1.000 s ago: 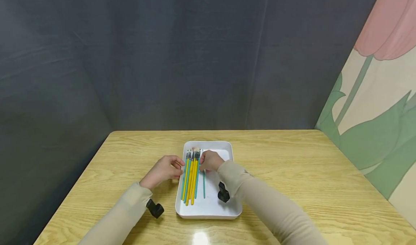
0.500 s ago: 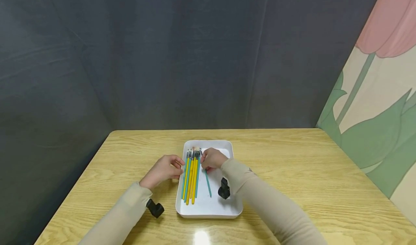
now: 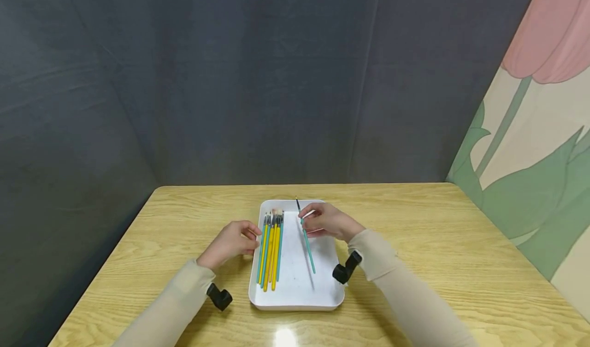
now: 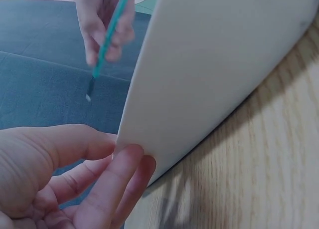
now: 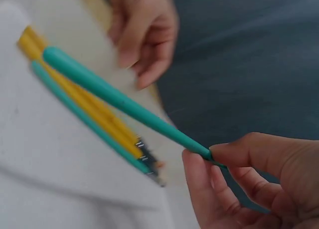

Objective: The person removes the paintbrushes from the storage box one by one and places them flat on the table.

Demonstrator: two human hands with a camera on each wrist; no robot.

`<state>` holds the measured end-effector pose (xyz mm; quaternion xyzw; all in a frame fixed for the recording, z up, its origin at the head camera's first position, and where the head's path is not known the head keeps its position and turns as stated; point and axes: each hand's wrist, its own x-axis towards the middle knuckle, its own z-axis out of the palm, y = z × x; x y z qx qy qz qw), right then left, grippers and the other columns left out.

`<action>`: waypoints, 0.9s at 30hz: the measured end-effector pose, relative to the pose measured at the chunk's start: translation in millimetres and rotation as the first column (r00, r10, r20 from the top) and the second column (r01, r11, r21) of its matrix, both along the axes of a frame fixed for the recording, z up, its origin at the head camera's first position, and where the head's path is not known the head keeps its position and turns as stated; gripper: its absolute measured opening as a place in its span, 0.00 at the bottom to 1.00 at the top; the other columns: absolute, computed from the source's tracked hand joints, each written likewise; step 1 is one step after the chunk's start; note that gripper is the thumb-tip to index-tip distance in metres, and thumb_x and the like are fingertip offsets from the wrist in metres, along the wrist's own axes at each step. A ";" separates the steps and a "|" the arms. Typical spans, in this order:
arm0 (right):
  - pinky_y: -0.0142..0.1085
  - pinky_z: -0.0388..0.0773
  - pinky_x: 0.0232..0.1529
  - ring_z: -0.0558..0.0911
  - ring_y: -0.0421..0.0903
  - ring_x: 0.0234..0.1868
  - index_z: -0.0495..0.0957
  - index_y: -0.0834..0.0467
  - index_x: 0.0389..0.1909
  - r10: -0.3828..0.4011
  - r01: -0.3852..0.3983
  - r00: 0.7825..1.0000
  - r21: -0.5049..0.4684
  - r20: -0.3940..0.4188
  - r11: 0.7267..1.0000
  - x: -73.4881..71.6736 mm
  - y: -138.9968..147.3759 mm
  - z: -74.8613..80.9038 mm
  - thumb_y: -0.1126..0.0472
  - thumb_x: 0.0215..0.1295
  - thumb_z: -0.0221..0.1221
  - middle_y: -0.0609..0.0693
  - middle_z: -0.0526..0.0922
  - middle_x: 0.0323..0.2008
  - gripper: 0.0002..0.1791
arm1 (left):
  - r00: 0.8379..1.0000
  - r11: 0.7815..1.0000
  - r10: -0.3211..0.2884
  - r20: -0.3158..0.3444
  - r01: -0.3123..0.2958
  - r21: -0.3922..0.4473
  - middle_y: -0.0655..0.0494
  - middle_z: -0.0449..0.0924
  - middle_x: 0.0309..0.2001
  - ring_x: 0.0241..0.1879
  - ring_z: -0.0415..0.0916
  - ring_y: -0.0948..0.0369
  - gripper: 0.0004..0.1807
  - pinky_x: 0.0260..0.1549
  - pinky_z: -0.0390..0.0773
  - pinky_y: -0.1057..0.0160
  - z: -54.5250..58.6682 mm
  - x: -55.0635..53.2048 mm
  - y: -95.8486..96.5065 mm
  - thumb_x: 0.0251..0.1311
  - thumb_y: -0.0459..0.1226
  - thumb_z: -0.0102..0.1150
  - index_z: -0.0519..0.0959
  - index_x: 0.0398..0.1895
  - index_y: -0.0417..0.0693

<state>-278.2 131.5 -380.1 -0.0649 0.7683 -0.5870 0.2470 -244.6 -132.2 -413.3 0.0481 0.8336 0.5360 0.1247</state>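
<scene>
My right hand point(image 3: 329, 221) pinches a thin teal-handled paintbrush point(image 3: 308, 247) between thumb and fingertips, above the right half of a white tray point(image 3: 295, 298). The brush slants, its dark bristle tip pointing away and its handle end towards me; its shadow falls on the tray floor. At the tray's left rim my left hand point(image 3: 234, 241) holds the edge, with fingers on both sides of the wall point(image 4: 174, 89) in the left wrist view. Several yellow and teal paintbrushes point(image 3: 269, 255) lie side by side along the tray's left side, bristles at the far end.
The tray stands on a wood-grain table point(image 3: 405, 224). A dark cloth point(image 3: 258, 91) hangs behind and to the left. On the right is a wall with a painted tulip point(image 3: 534, 35). Black wrist cameras point(image 3: 219, 297) hang below both sleeves.
My right hand has lifted the teal paintbrush from the tray floor and carried it to the right, away from the row. The left hand stays at the rim.
</scene>
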 end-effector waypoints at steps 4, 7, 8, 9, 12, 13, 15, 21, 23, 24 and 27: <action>0.41 0.82 0.47 0.79 0.43 0.36 0.67 0.69 0.56 0.030 -0.033 0.999 -0.080 -0.036 0.996 11.6 22.8 6.7 0.69 0.65 0.56 0.51 0.75 0.36 0.19 | 1.000 1.000 0.001 0.002 -0.001 -0.001 0.45 0.74 0.37 0.28 0.77 0.58 0.13 0.30 0.83 0.61 -1.0 1.1 -0.7 0.54 0.26 0.63 0.78 0.44 0.35; 0.40 0.81 0.48 0.79 0.42 0.38 0.66 0.69 0.56 0.045 -0.052 0.997 -0.124 -0.062 0.991 20.3 39.8 8.5 0.68 0.66 0.55 0.50 0.74 0.38 0.19 | 1.000 1.000 0.003 0.004 -0.002 -0.008 0.46 0.75 0.38 0.28 0.77 0.58 0.13 0.30 0.82 0.61 -1.6 2.5 -1.1 0.54 0.26 0.63 0.78 0.44 0.35; 0.40 0.81 0.48 0.78 0.42 0.38 0.65 0.69 0.56 0.045 -0.054 0.997 -0.134 -0.068 0.990 22.6 45.3 8.5 0.68 0.66 0.56 0.50 0.74 0.38 0.19 | 1.000 1.000 0.002 0.005 -0.002 -0.008 0.45 0.75 0.38 0.29 0.77 0.58 0.13 0.30 0.82 0.61 -1.6 3.0 -1.1 0.54 0.26 0.63 0.78 0.44 0.35; 0.39 0.81 0.48 0.78 0.42 0.38 0.66 0.68 0.55 0.042 -0.052 0.997 -0.141 -0.071 0.989 24.6 51.0 8.4 0.68 0.66 0.56 0.50 0.74 0.38 0.19 | 1.000 1.000 0.002 0.005 -0.002 -0.010 0.46 0.75 0.38 0.29 0.77 0.58 0.13 0.30 0.82 0.62 -1.6 3.4 -1.1 0.54 0.26 0.64 0.78 0.44 0.36; 0.37 0.82 0.46 0.78 0.41 0.38 0.66 0.68 0.55 0.027 -0.038 0.996 -0.137 -0.080 0.990 28.4 66.9 5.9 0.68 0.66 0.56 0.49 0.74 0.39 0.19 | 1.000 1.000 -0.003 0.002 0.003 -0.014 0.46 0.75 0.39 0.30 0.77 0.58 0.13 0.30 0.83 0.62 -1.3 4.2 -0.9 0.54 0.26 0.64 0.78 0.44 0.36; 0.37 0.82 0.46 0.78 0.41 0.39 0.66 0.69 0.55 0.021 -0.032 0.997 -0.132 -0.080 0.991 29.1 71.8 4.5 0.68 0.66 0.56 0.49 0.74 0.39 0.19 | 1.000 1.000 -0.004 0.002 0.004 -0.014 0.46 0.75 0.39 0.30 0.77 0.58 0.14 0.30 0.83 0.62 -1.2 4.2 -0.7 0.54 0.26 0.64 0.78 0.45 0.36; 0.37 0.82 0.46 0.78 0.40 0.38 0.65 0.69 0.55 0.006 -0.014 0.997 -0.116 -0.073 0.993 29.8 80.8 1.1 0.68 0.66 0.56 0.49 0.74 0.38 0.19 | 1.000 1.000 -0.005 0.003 0.005 -0.011 0.46 0.74 0.39 0.30 0.77 0.58 0.14 0.30 0.83 0.61 -0.9 4.4 -0.6 0.54 0.26 0.64 0.78 0.45 0.36; 0.37 0.82 0.44 0.79 0.41 0.37 0.65 0.70 0.54 -0.019 0.017 0.999 -0.085 -0.028 0.996 28.9 96.7 -14.9 0.69 0.66 0.55 0.49 0.74 0.37 0.18 | 1.000 1.000 -0.012 0.005 0.012 0.011 0.45 0.74 0.39 0.29 0.77 0.58 0.13 0.31 0.83 0.60 0.2 3.1 -1.4 0.55 0.26 0.63 0.78 0.45 0.35; 0.35 0.82 0.42 0.79 0.41 0.36 0.65 0.71 0.54 -0.025 0.024 1.000 -0.076 -0.018 0.997 27.8 98.1 -21.1 0.70 0.65 0.55 0.49 0.74 0.36 0.18 | 1.000 1.000 -0.014 0.001 0.014 0.018 0.45 0.74 0.38 0.28 0.77 0.58 0.13 0.31 0.83 0.60 0.7 2.5 -1.9 0.55 0.26 0.63 0.78 0.45 0.35; 0.35 0.82 0.41 0.78 0.41 0.35 0.65 0.71 0.54 -0.026 0.025 0.999 -0.068 -0.019 0.997 27.3 98.1 -23.8 0.70 0.64 0.55 0.49 0.73 0.36 0.19 | 1.000 1.000 -0.017 -0.001 0.017 0.019 0.45 0.74 0.38 0.28 0.77 0.58 0.13 0.31 0.83 0.59 0.9 2.3 -2.3 0.55 0.26 0.63 0.77 0.44 0.35; 0.33 0.82 0.37 0.77 0.40 0.34 0.65 0.72 0.53 -0.035 0.034 0.999 -0.041 -0.026 0.999 25.4 97.3 -31.2 0.70 0.64 0.54 0.49 0.73 0.36 0.19 | 1.000 1.000 -0.020 -0.002 0.020 0.023 0.45 0.74 0.38 0.28 0.77 0.58 0.13 0.31 0.82 0.60 1.1 1.7 -2.7 0.54 0.26 0.63 0.77 0.44 0.35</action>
